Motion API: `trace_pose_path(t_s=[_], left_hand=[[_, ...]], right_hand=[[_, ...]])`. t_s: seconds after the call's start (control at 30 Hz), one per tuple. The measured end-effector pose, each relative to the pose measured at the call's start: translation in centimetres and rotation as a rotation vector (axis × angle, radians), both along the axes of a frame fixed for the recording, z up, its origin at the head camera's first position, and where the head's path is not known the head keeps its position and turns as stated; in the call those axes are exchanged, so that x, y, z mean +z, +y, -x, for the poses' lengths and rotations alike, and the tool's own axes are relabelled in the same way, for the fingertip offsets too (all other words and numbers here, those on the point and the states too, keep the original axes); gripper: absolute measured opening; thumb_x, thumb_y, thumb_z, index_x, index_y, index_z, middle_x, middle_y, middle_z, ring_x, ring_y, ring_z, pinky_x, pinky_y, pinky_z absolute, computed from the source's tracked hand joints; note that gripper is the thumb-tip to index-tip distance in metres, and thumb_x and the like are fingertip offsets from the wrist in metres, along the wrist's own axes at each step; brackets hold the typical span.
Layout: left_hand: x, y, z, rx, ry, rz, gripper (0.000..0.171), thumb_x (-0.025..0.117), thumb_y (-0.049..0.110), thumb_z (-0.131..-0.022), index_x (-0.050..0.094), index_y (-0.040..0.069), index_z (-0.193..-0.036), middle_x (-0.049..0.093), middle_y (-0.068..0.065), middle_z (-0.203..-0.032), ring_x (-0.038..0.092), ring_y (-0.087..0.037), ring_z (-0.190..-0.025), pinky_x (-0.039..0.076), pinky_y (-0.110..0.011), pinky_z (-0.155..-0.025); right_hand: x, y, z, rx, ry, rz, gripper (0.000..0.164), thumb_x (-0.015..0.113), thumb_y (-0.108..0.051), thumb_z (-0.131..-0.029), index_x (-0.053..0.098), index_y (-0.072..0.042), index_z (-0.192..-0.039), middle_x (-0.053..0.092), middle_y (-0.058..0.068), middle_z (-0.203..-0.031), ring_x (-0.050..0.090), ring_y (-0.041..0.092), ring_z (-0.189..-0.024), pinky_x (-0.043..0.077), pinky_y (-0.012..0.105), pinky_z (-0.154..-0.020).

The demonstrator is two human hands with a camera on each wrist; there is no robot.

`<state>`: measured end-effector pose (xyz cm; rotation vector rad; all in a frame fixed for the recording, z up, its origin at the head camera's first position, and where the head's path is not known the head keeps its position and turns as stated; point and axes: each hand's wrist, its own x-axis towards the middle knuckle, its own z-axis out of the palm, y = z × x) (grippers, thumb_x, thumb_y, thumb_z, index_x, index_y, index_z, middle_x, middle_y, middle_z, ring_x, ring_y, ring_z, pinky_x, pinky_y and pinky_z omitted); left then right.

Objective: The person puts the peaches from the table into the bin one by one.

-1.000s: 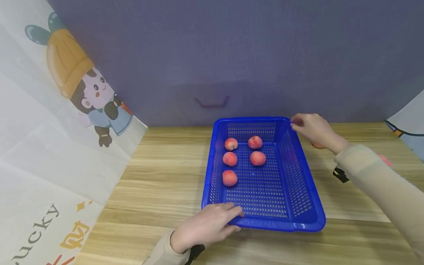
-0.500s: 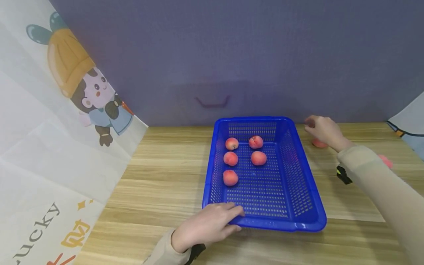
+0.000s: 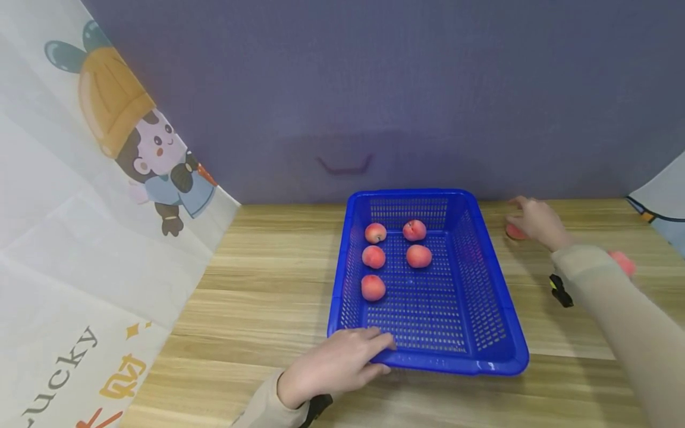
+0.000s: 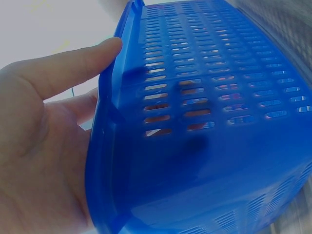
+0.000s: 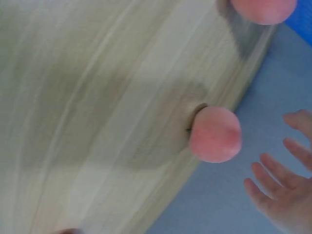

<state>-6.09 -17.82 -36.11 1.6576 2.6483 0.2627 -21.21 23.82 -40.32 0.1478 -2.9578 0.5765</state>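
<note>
A blue perforated plastic basket (image 3: 511,309) stands on the wooden table, with several red-pink peaches (image 3: 373,288) lying inside it, mostly on its left side. At the near left corner my left hand (image 3: 337,362) grips the basket's rim; in the left wrist view the thumb (image 4: 92,61) lies along the outer side and the other fingers are partly hidden behind the wall. Right of the basket, my right hand (image 3: 540,223) is over a loose peach (image 3: 515,232), partly covering it. The right wrist view has that hand (image 5: 287,175) with fingers spread, apart from the peach (image 5: 215,134) nearest it.
Another peach (image 3: 622,262) lies farther right, partly behind the right sleeve. A grey-blue partition (image 3: 342,101) rises behind the basket. To the left is a white sheet (image 3: 59,238) with a cartoon figure. A black cable (image 3: 658,215) hangs at the right edge.
My right hand has left the basket's far right corner and moved right and slightly nearer, over the loose peach. The left hand keeps its grip on the rim; the basket stays put.
</note>
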Motion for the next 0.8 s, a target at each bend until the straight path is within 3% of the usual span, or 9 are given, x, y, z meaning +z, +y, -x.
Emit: trace_pose_path(t_s=[0.23,0.47,0.67,0.8], left_hand=[[0.0,0.0,0.0,0.003,-0.001,0.003,0.020,0.059,0.029,-0.083,0.054,0.018,-0.098,0.054,0.008,-0.084,0.055,-0.003,-0.077,0.042,-0.017,-0.064],[0.0,0.0,0.0,0.003,-0.005,0.010,0.020,0.059,0.030,-0.083,0.055,0.018,-0.098,0.054,0.008,-0.086,0.055,-0.003,-0.078,0.043,-0.017,-0.065],[-0.1,0.0,0.0,-0.002,-0.004,0.006,0.020,0.059,0.029,-0.083,0.055,0.018,-0.098,0.054,0.008,-0.085,0.054,-0.003,-0.076,0.042,-0.016,-0.064],[-0.1,0.0,0.0,-0.008,0.015,-0.004,0.020,0.060,0.029,-0.082,0.055,0.018,-0.098,0.054,0.008,-0.084,0.055,-0.003,-0.076,0.042,-0.016,-0.064]], right_hand=[[-1.3,0.8,-0.1,-0.005,0.007,0.015,0.048,0.057,-0.015,-0.080,0.039,0.013,-0.115,0.050,0.037,-0.088,0.043,0.054,-0.089,0.034,0.058,-0.079],[-2.3,1.3,-0.1,-0.007,-0.075,0.028,0.053,0.057,-0.017,-0.079,0.035,0.012,-0.119,0.041,0.044,-0.102,0.037,0.057,-0.096,0.032,0.059,-0.082],[-2.8,1.3,-0.2,-0.015,-0.097,0.041,0.053,0.053,-0.017,-0.081,0.033,0.012,-0.121,0.041,0.044,-0.103,0.032,0.057,-0.100,0.031,0.061,-0.082],[-2.9,1.2,-0.4,-0.026,-0.126,0.060,0.055,0.051,-0.016,-0.082,0.030,0.012,-0.123,0.031,0.048,-0.109,0.029,0.058,-0.100,0.031,0.062,-0.081]])
